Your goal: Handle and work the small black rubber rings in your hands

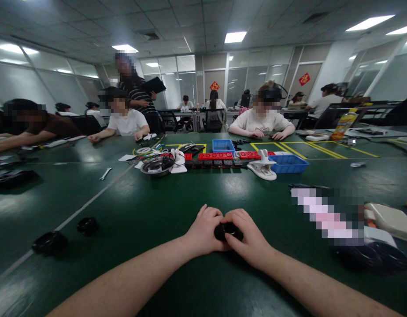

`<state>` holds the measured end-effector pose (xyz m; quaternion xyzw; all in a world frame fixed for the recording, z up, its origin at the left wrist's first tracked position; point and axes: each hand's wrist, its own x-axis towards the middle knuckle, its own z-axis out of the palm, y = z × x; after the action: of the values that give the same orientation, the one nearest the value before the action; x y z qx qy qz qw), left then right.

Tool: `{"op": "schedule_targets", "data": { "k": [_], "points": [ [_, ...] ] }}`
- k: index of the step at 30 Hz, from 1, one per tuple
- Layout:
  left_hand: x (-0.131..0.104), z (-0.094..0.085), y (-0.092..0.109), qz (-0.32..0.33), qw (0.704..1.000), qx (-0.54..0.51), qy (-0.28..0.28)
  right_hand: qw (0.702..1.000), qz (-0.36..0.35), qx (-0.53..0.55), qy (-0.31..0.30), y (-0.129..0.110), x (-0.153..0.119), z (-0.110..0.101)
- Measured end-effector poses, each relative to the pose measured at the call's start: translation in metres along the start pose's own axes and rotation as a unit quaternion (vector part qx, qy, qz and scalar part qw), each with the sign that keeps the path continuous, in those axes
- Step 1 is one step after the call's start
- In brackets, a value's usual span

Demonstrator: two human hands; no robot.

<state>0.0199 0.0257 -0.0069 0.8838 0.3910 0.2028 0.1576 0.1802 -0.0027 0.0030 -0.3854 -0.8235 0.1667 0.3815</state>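
A black, rounded, ring-like part (228, 230) rests at the middle of the green table (150, 211), between my hands. My left hand (206, 230) is closed on its left side, with part of the fingers hidden behind it. From the right, my right hand (248, 235) grips the same part, thumb in front and fingers curled over the top. Two similar black ring-like parts, one larger (49, 243) and one smaller (87, 226), lie apart on the left of the table.
Ahead stand a blue tray (291, 164), a white clamp-like stand (263, 166), a row of red blocks (215, 156) and a metal bowl (156, 166) of cables. A wrench (105, 174) lies left. More black round parts (375, 256) sit right. Several people sit across the table.
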Motion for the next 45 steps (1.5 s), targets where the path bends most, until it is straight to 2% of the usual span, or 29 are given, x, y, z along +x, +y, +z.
{"op": "schedule_targets", "data": {
  "k": [4,10,15,17,21,25,30,36,45],
  "points": [
    [0.004,-0.004,-0.006,0.033,0.998,-0.034,-0.030,0.999,-0.035,0.034,-0.020,-0.001,0.001,-0.003],
    [0.005,0.001,-0.011,0.095,0.995,-0.009,-0.038,0.995,-0.088,-0.011,-0.055,-0.011,0.000,-0.001],
    [0.002,0.001,-0.009,0.082,0.996,-0.003,-0.045,0.992,-0.114,-0.032,-0.041,-0.013,-0.005,-0.004],
    [-0.001,0.000,-0.005,0.060,0.997,-0.007,-0.041,0.994,-0.095,-0.053,-0.007,-0.010,-0.008,-0.005],
    [-0.006,-0.002,0.004,0.001,1.000,-0.007,-0.009,0.993,-0.011,-0.103,0.060,-0.002,-0.010,-0.002],
    [-0.008,0.000,0.012,-0.028,0.999,0.020,0.023,0.991,0.054,-0.121,0.034,-0.002,-0.006,0.003],
    [-0.007,0.005,0.014,-0.032,0.999,0.040,0.015,0.989,0.076,-0.126,0.009,-0.006,-0.001,0.003],
    [-0.006,0.004,0.009,-0.026,1.000,0.008,0.009,0.994,0.063,-0.093,0.004,-0.003,-0.002,0.002],
    [0.003,-0.004,-0.009,0.074,0.995,-0.040,-0.048,0.997,-0.048,0.029,-0.060,-0.007,-0.002,-0.004]
  ]
}}
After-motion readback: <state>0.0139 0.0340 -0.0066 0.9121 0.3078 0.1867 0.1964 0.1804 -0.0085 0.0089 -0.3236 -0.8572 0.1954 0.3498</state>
